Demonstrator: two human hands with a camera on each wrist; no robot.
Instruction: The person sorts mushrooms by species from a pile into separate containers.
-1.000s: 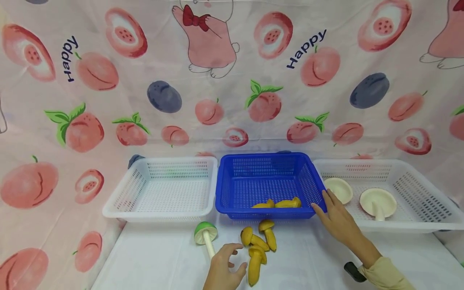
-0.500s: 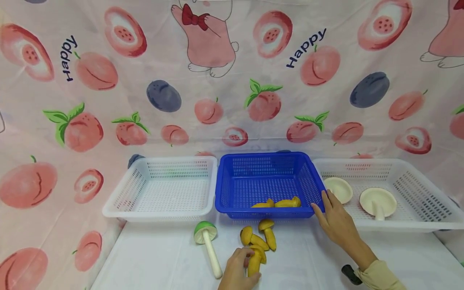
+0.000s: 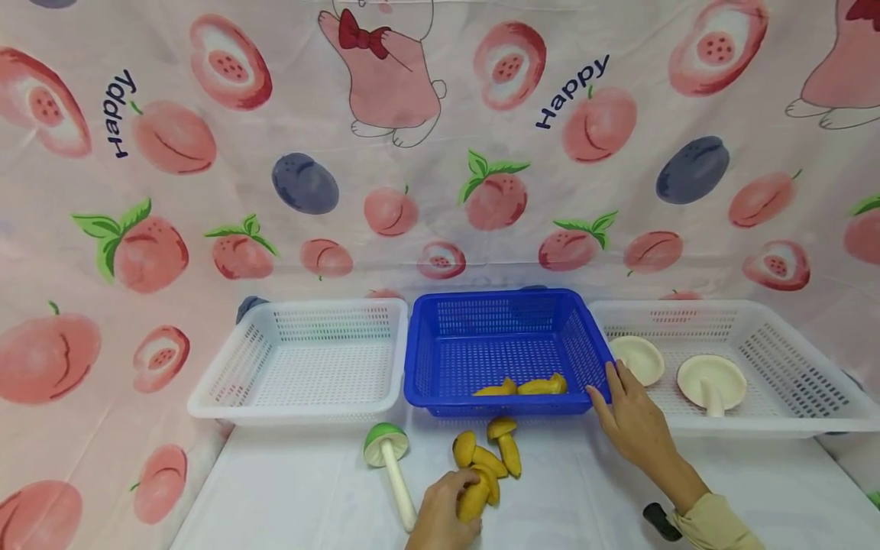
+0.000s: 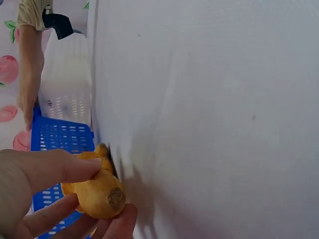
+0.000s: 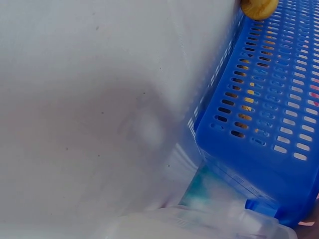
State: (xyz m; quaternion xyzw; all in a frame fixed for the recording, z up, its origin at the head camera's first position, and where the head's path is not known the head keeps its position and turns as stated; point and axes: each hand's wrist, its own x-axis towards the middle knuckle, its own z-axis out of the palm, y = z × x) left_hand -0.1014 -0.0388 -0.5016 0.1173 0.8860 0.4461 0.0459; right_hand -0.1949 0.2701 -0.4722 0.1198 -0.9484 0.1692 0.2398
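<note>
My left hand (image 3: 443, 516) pinches a yellow toy mushroom (image 3: 473, 500) between thumb and fingers. In the left wrist view the cut end of its stem (image 4: 115, 199) points out of the grip. Just beyond it, two more yellow mushrooms, one lying (image 3: 490, 460) and one farther back (image 3: 505, 447), are on the white cloth. To the left lies a green-capped mushroom (image 3: 395, 473) with a long pale stem. My right hand (image 3: 639, 431) rests with fairly straight fingers on the front right corner of the blue basket (image 3: 509, 402), which contains yellow mushrooms (image 3: 543, 386).
A white basket (image 3: 296, 412) stands left of the blue one. Another white basket (image 3: 791, 424) on the right holds two pale mushrooms (image 3: 711, 382), undersides up. Behind the baskets hangs a fruit-print curtain (image 3: 385, 176). A black object (image 3: 661, 522) is beside the right sleeve.
My left hand has moved right, from beside the green-capped mushroom to the nearest yellow one, and now grips it and has tilted it. My right hand stays at the blue basket's corner.
</note>
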